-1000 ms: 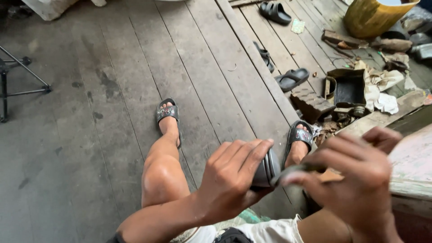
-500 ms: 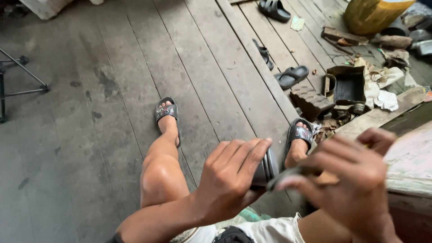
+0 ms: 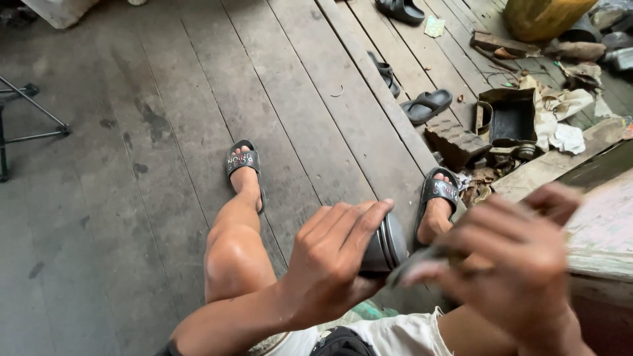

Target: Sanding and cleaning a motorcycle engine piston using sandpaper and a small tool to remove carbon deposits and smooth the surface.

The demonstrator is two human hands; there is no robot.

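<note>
My left hand [image 3: 333, 260] wraps around a dark grey grooved metal cylinder [image 3: 386, 245], held above my lap. My right hand [image 3: 511, 264] is blurred and pinches a thin grey strip or tool [image 3: 412, 265] whose end touches the cylinder's grooved end. What the strip is I cannot tell. Below the hands are my bare legs, with my feet in black slide sandals [image 3: 241, 161] on the plank floor.
Worn wooden floorboards [image 3: 165, 165] stretch out ahead. To the right lie a dark wooden block [image 3: 455, 142], an open black box [image 3: 511, 118], crumpled rags [image 3: 560, 122], loose sandals [image 3: 428, 105] and a yellow container [image 3: 544, 16]. A pale wooden bench edge [image 3: 603, 237] sits at right. A black stand leg [image 3: 33, 109] is at left.
My right hand has shifted slightly against the cylinder's end and is now motion-blurred. The left hand keeps its hold in the same place.
</note>
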